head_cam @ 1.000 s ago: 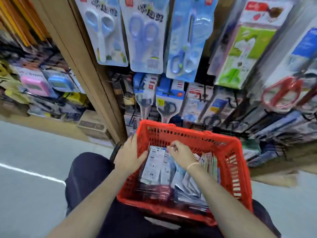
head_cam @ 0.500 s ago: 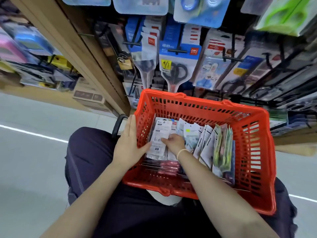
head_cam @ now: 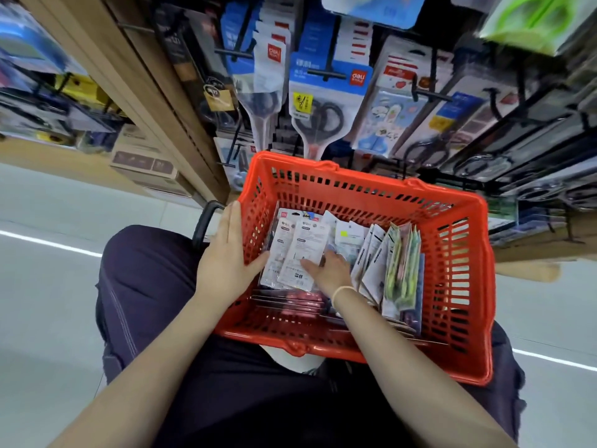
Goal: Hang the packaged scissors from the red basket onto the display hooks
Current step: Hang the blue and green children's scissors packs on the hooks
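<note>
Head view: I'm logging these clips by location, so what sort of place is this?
Most likely a stationery shop aisle: packaged black-handled scissors hang on black metal display hooks, and a red plastic shopping basket on the person's lap holds more flat retail packs.

Packaged scissors in a red basket, below display hooks

Scissor packs (head_cam: 298, 253) stand upright inside the red basket (head_cam: 458, 263), center frame; black display hooks (head_cam: 326, 74) above hold more packs.

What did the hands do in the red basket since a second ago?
The right hand moved from the packs' top edges down toward the person and now lies on the white packs. The left hand stayed pressed on the red basket's left wall. No pack has been lifted out.
</note>
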A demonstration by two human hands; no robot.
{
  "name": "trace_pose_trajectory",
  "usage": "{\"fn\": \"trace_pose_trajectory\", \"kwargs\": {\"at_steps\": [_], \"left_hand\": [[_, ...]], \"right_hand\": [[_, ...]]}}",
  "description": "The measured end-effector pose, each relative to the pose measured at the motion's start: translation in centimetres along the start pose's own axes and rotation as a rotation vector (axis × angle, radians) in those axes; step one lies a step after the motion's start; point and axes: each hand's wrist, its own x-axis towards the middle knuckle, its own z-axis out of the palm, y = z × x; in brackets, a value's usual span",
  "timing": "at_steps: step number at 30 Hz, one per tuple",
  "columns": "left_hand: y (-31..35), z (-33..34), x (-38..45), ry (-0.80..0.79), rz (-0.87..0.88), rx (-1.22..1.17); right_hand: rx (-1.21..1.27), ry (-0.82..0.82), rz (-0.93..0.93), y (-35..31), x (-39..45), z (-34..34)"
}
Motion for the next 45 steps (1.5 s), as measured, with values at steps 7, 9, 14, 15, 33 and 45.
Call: {"fn": "trace_pose_trajectory", "kwargs": {"at_steps": [7,9,14,15,33,45], "left_hand": [[0.1,-0.2,0.0,0.004,-0.008,-0.074],[0.1,-0.3,0.0,0.005,-0.007,-0.092],[-0.1,-0.2,0.0,0.014,-0.005,-0.112],[-0.1,-0.2,0.0,0.015,-0.008,-0.111],[-0.1,0.0,0.2,0.009,-0.029,-0.099],[0.1,-0.3,0.2,0.02,-0.044,-0.134]], "right_hand": [[-0.149,0.115,-0.167,-1.7,-0.2,0.7],[-0.118,0.1,-0.176,-2.0,-0.3,0.7],[-0.116,0.061,-0.028,-2.1,-0.4,1.1],[-0.115,0.046,0.019,-2.0,-0.5,1.2],[0.161,0.046,0.08,-4.2,1.4,1.5],[0.433,0.021,0.113,-4.6,2.1,2.1]]}}
